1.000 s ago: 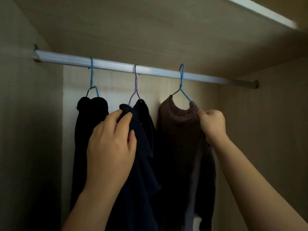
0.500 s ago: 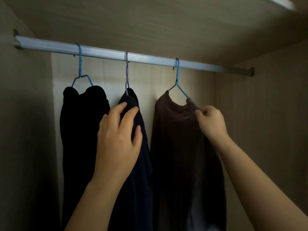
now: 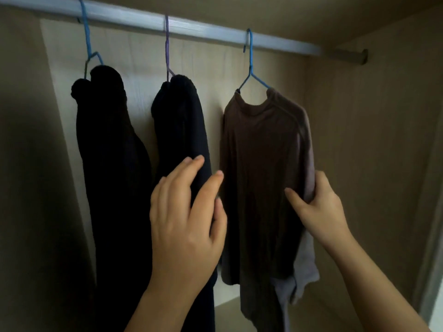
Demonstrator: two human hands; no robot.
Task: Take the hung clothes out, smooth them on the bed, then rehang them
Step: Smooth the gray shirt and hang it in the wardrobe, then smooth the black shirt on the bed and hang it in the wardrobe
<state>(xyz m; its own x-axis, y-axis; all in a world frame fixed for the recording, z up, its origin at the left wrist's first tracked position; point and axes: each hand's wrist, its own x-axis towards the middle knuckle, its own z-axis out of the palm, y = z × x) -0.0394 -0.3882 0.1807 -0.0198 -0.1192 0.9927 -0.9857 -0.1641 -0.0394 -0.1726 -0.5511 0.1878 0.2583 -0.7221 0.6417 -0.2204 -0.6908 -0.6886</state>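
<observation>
Three garments hang from a silver rail [image 3: 203, 26] inside a wardrobe. A black garment [image 3: 107, 152] is on a blue hanger [image 3: 90, 46] at the left. A dark navy garment [image 3: 182, 130] hangs on a purple hanger [image 3: 167, 46] in the middle. A brown long-sleeved top [image 3: 259, 152] is on a blue hanger [image 3: 250, 61] at the right. My left hand [image 3: 184, 216] lies flat, fingers apart, against the navy garment's lower part. My right hand [image 3: 316, 207] pinches the right side of the brown top at mid height.
Beige wardrobe walls close in at the left [image 3: 26, 164] and right [image 3: 374, 164]. The back panel [image 3: 134, 58] is pale. A light wardrobe floor or shelf [image 3: 230, 307] shows below the brown top.
Both hands have slid down from the garments' shoulders to mid height. The view has dropped, so the rail now sits at the top edge.
</observation>
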